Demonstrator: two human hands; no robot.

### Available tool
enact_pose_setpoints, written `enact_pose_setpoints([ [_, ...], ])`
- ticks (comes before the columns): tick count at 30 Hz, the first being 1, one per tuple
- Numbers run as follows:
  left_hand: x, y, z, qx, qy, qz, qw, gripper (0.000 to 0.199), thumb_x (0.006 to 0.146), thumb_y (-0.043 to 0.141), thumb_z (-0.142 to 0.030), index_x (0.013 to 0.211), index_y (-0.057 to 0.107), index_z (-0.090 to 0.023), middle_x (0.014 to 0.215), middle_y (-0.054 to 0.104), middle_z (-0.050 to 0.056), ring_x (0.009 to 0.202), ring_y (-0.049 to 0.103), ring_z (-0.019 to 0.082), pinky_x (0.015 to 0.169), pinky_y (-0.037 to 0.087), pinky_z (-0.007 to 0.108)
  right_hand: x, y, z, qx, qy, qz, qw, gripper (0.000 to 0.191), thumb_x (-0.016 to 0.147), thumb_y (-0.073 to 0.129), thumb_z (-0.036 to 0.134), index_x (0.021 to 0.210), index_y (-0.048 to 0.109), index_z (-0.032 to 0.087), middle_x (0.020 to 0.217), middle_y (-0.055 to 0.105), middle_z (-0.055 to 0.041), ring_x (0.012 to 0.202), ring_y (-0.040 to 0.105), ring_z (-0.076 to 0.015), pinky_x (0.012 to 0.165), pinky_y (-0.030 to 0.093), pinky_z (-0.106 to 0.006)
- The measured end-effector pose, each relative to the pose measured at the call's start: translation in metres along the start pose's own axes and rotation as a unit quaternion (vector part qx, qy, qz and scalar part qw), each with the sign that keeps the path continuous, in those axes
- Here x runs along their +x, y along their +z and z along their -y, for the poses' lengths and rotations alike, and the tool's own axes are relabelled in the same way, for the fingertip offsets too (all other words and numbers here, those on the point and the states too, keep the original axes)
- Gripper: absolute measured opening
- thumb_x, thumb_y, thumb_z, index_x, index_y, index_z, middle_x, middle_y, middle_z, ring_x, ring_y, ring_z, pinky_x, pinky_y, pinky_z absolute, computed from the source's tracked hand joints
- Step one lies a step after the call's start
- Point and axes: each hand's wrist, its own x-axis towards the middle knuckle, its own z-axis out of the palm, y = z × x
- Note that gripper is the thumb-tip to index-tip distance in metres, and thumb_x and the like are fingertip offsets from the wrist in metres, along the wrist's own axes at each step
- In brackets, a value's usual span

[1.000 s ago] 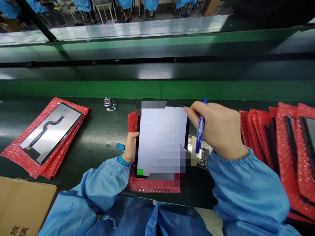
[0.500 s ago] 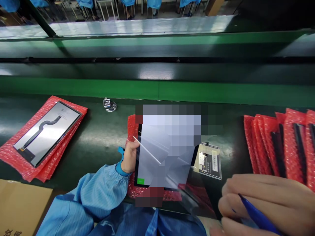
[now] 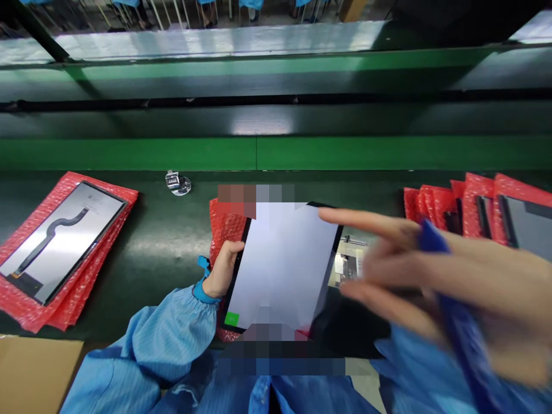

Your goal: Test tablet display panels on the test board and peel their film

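Note:
A tablet screen [image 3: 280, 259] with a lit pale display, black border and green square at its lower left corner stands tilted in front of me. My left hand [image 3: 223, 267] grips its left edge, thumb on the front. Red bubble wrap [image 3: 228, 230] shows behind the screen. Over at the right, my right hand [image 3: 431, 270] is blurred, its index finger stretched to the screen's upper right edge. A blue pointed tool [image 3: 457, 322] is tucked in that hand; its kind is unclear. Partly hidden behind the fingers lies a flat panel with a label [image 3: 347, 264].
A silver hand counter [image 3: 178, 183] rests on the dark green table [image 3: 164, 230]. At the left, a screen panel with a black flex cable [image 3: 64, 241] lies on red bubble bags [image 3: 103, 247]. More red bubble bags [image 3: 478, 201] stand at right. A cardboard box [image 3: 38, 368] is at lower left.
My right hand has risen from the lower right to the screen's upper right edge. The clear film with a bright streak no longer shows across the screen. The view has shifted slightly right.

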Motion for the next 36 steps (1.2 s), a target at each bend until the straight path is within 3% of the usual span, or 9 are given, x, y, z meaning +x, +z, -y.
enact_pose_setpoints([
  [3, -0.003, 0.005, -0.001, 0.037, -0.052, -0.001, 0.998, 0.015, 0.067, 0.060, -0.017, 0.052, 0.064, -0.019, 0.049, 0.064, -0.003, 0.050, 0.060, 0.017, 0.052, 0.049, 0.026, 0.029, 0.019, -0.016, 0.039, -0.063, 0.006, 0.997, 0.028, 0.082, 0.073, 0.042, 0.060, 0.063, 0.028, 0.066, 0.066, -0.0002, 0.069, 0.070, -0.0221, 0.055, 0.056, -0.035],
  [6, -0.001, 0.005, -0.003, 0.031, -0.024, -0.019, 0.999, 0.016, 0.068, 0.058, -0.015, 0.055, 0.066, -0.019, 0.053, 0.066, -0.004, 0.054, 0.062, 0.017, 0.057, 0.051, 0.026, 0.049, 0.026, -0.038, 0.106, -0.066, 0.004, 0.992, 0.018, 0.081, 0.076, 0.034, 0.077, 0.062, 0.024, 0.075, 0.069, 0.0005, 0.067, 0.070, -0.0184, 0.066, 0.060, -0.035],
  [7, 0.000, 0.004, -0.004, 0.024, -0.003, -0.029, 0.999, 0.015, 0.069, 0.057, -0.015, 0.058, 0.067, -0.019, 0.056, 0.067, -0.004, 0.057, 0.064, 0.018, 0.059, 0.052, 0.026, 0.053, 0.025, -0.044, 0.113, -0.066, 0.039, 0.991, 0.026, 0.074, 0.082, 0.034, 0.088, 0.063, 0.024, 0.085, 0.070, -0.0001, 0.074, 0.072, -0.0198, 0.073, 0.062, -0.037],
  [10, 0.004, 0.003, -0.011, 0.011, 0.068, -0.024, 0.997, 0.017, 0.072, 0.057, -0.014, 0.058, 0.065, -0.019, 0.054, 0.064, -0.004, 0.054, 0.062, 0.016, 0.056, 0.051, 0.025, 0.061, 0.019, -0.056, 0.074, -0.083, 0.155, 0.982, 0.087, 0.052, 0.095, 0.031, 0.128, 0.054, 0.026, 0.115, 0.068, -0.0040, 0.104, 0.070, -0.0268, 0.099, 0.056, -0.044],
  [13, 0.003, 0.006, -0.018, 0.022, 0.095, 0.006, 0.995, 0.018, 0.073, 0.061, -0.015, 0.056, 0.062, -0.018, 0.050, 0.060, -0.003, 0.044, 0.054, 0.012, 0.045, 0.045, 0.022, 0.066, 0.017, -0.063, 0.072, -0.083, 0.168, 0.980, 0.096, 0.055, 0.093, 0.034, 0.139, 0.047, 0.028, 0.123, 0.066, -0.0042, 0.114, 0.066, -0.0266, 0.107, 0.050, -0.043],
  [17, 0.001, 0.010, -0.021, -0.034, 0.034, 0.015, 0.999, 0.018, 0.078, 0.055, -0.020, 0.082, 0.072, -0.018, 0.065, 0.070, 0.000, 0.070, 0.070, 0.020, 0.064, 0.058, 0.027, 0.074, 0.030, -0.082, 0.173, -0.039, 0.123, 0.976, 0.087, 0.069, 0.083, 0.046, 0.142, 0.039, 0.027, 0.123, 0.067, -0.0045, 0.116, 0.065, -0.0228, 0.109, 0.049, -0.041],
  [20, 0.003, 0.008, -0.020, -0.054, 0.004, 0.028, 0.998, 0.021, 0.083, 0.051, -0.021, 0.085, 0.072, -0.019, 0.068, 0.071, 0.000, 0.086, 0.072, 0.022, 0.076, 0.060, 0.029, 0.081, 0.050, -0.104, 0.247, -0.015, 0.084, 0.965, 0.073, 0.079, 0.070, 0.057, 0.138, 0.042, 0.023, 0.118, 0.069, -0.0073, 0.113, 0.067, -0.0233, 0.105, 0.052, -0.043],
  [26, 0.009, 0.002, -0.018, -0.059, 0.002, 0.053, 0.997, 0.018, 0.086, 0.057, -0.022, 0.097, 0.070, -0.023, 0.072, 0.071, -0.003, 0.094, 0.072, 0.021, 0.083, 0.059, 0.030, 0.085, 0.080, -0.130, 0.272, 0.064, 0.057, 0.958, 0.070, 0.077, 0.064, 0.064, 0.131, 0.048, 0.024, 0.113, 0.069, -0.0072, 0.114, 0.067, -0.0252, 0.102, 0.055, -0.045],
  [36, 0.006, 0.011, -0.023, -0.080, -0.038, 0.095, 0.992, 0.034, 0.088, 0.045, -0.023, 0.111, 0.069, -0.016, 0.089, 0.075, 0.004, 0.102, 0.071, 0.024, 0.092, 0.057, 0.035, 0.084, 0.090, -0.138, 0.315, 0.114, 0.054, 0.941, 0.060, 0.072, 0.066, 0.058, 0.120, 0.049, 0.026, 0.107, 0.073, -0.0040, 0.109, 0.069, -0.0210, 0.102, 0.053, -0.041],
])
